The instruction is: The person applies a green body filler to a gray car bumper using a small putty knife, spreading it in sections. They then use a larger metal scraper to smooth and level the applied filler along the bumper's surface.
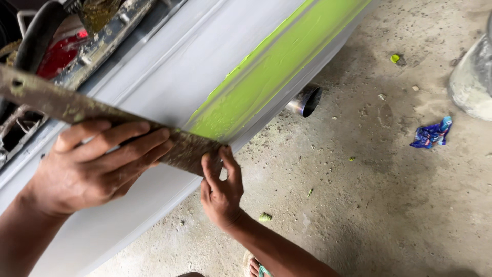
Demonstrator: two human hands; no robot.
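— Fingers [123,146] of the left hand [87,169] lay flat and spread along the long strip [102,120], didn't they?

— They did, pressing that worn, putty-flecked strip against the grey car panel [169,72]. The thumb was hidden behind it, so the grip looked like a press more than a clench.

— And the right hand [221,187]?

— It pinched the strip's lower end, fingertips curled over the edge, just where the band of bright green putty [266,72] stopped.

— Where did the strip sit on the car?

— Slanted across the panel, from the upper left down to the foot of the green band, touching the panel under both hands.

— Any pots or tubs about?

— One pale, dusty bucket [474,82] stood at the right edge, well apart from the hands. Its inside could not be seen.

— What else was on the concrete floor [369,195]?

— A crumpled blue wrapper [432,133] near the bucket, small green putty crumbs [264,217], and above them a shiny exhaust pipe [306,100] poking out under the panel. A red tail lamp [61,54] showed at the upper left.
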